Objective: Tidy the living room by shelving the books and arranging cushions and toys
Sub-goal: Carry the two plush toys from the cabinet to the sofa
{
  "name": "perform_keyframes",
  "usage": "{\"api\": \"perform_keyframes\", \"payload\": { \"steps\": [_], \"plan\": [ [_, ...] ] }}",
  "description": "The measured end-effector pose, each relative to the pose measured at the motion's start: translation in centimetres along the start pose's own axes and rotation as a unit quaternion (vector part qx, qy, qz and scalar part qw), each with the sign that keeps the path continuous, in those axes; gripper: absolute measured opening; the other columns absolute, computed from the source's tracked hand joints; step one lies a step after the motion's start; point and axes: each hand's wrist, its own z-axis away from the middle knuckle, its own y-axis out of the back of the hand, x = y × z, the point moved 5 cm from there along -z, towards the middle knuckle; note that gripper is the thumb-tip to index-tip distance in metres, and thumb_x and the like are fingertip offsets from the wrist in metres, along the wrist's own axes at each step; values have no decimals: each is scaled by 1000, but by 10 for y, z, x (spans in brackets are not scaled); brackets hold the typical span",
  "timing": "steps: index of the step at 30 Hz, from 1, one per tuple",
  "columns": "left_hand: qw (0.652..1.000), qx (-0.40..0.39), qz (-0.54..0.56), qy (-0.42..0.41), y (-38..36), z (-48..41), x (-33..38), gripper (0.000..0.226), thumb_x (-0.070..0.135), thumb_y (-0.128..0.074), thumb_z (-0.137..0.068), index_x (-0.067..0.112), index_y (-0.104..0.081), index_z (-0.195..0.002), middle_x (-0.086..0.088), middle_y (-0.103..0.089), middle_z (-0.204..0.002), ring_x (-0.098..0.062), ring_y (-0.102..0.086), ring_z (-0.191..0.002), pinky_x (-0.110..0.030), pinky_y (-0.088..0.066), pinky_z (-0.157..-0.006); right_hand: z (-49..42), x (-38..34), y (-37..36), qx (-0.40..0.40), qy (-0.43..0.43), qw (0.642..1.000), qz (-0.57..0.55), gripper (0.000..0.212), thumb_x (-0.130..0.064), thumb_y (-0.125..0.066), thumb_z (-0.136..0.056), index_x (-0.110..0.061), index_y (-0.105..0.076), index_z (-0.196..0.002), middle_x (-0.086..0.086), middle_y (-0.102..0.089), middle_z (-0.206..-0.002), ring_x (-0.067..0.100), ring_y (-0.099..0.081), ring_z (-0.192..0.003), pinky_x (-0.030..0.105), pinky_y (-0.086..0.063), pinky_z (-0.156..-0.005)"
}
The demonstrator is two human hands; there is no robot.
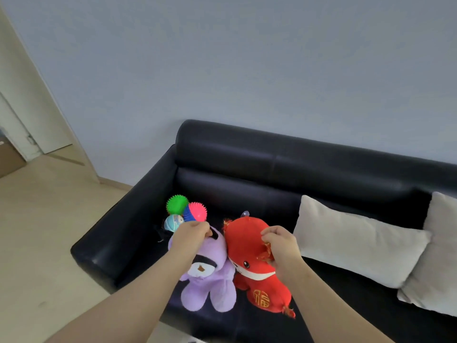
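Toys sat grouped at the left end of the sofa, low in the middle of the frame. The purple plush and the red plush sat side by side and touching, both facing the camera. The left grip was closed on the top of the purple plush's head. The right grip pinched the gold fringe at the red plush's side. Just behind them, toward the sofa's arm, lay a green ball, a pink ball and a pale ball, bunched together.

At the right of the frame a cushion leaned against the backrest. A second cushion, cut off by the right edge, overlapped it. Both sat slanted rather than square.

Judging by this, the toy part looked nearly done: everything was collected in one corner, and the plushes were likely getting a last straightening. The cushions seemed placed but might want squaring up. No books or shelf were in view, so that part could not be judged. The floor at the left showed no toys on it.
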Motion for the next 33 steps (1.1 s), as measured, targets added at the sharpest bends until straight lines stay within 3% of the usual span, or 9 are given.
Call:
{"api": "perform_keyframes", "payload": {
  "steps": [4, 8, 14, 20, 23, 26, 29, 30, 33],
  "plan": [
    [997, -22, -69, -11, -11, -68, 24, 16, 17, -55, -80, 10, -62, -66, -18, -64, -80, -31, -60, -86, -40, -49, -83, -53, -14, -20, 18, -23, 1000, 3, 24, 1, -45, -89, -14, -59, -77, 2, -51, -78, 16, -45, -70, 29, -41, -60],
    [988, -62, -138, 24, -17, -131, 38, 21, 11, -48, -89, 0, -66, -90, -22, -57, -90, -24, -49, -84, -32, -39, -73, -101, -27, -39, 49, -50, 997, -13, 25, 3, -45, -87, -12, -59, -74, 5, -48, -68, 17, -43, -60, 31, -41, -57],
    [989, -95, -56, 96, -37, -203, 29, 22, 9, -48, -84, 12, -61, -67, -18, -63, -100, -32, -57, -96, -47, -51, -90, -152, -25, -44, 96, -81, 992, -21, 25, 6, -43, -86, -8, -57, -72, 6, -44, -59, 15, -36, -43, 25, -34, -41],
    [982, -81, 67, 157, -63, -254, 20, 21, 5, -42, -94, 10, -55, -78, -9, -55, -97, -23, -53, -87, -34, -47, -67, -209, -21, -45, 85, -109, 990, 7, 25, 4, -44, -86, -10, -58, -70, 4, -43, -59, 15, -33, -44, 22, -28, -38],
    [972, -63, 130, 183, -80, -270, 7, 19, 10, -39, -97, 4, -53, -109, -11, -54, -109, -14, -53, -76, -30, -47, -63, -239, -15, -44, 81, -126, 989, 15, 26, 5, -44, -83, -11, -58, -68, 4, -44, -60, 15, -36, -49, 24, -31, -43],
    [965, -26, 158, 206, -94, -291, -7, 34, 12, -41, -97, 10, -48, -131, -15, -53, -129, -23, -57, -108, -16, -51, -55, -266, -9, -42, 58, -142, 987, 37, 25, 4, -45, -83, -11, -58, -68, 3, -44, -60, 15, -37, -51, 24, -31, -44],
    [973, -4, 72, 220, -103, -300, -8, 38, 9, -48, -95, 10, -45, -133, -8, -48, -136, -18, -48, -124, -10, -39, -85, -294, -3, -37, 40, -147, 985, 81, 23, 3, -46, -83, -10, -57, -68, 2, -45, -59, 14, -37, -49, 23, -31, -42],
    [969, -20, 72, 234, -110, -304, -10, 40, 7, -49, -95, 11, -44, -134, -9, -47, -137, -19, -47, -125, -11, -39, -85, -301, -1, -33, 35, -148, 983, 104, 22, 1, -46, -83, -11, -58, -69, 2, -46, -59, 14, -37, -47, 22, -30, -40],
    [966, -81, 65, 236, -138, -306, -13, 43, 8, -48, -93, 10, -43, -136, -14, -43, -141, -28, -44, -129, -20, -46, -66, -319, 7, -23, 24, -150, 974, 169, 18, -4, -46, -85, -11, -60, -77, 1, -47, -56, 13, -38, -39, 19, -30, -36]
  ]
}}
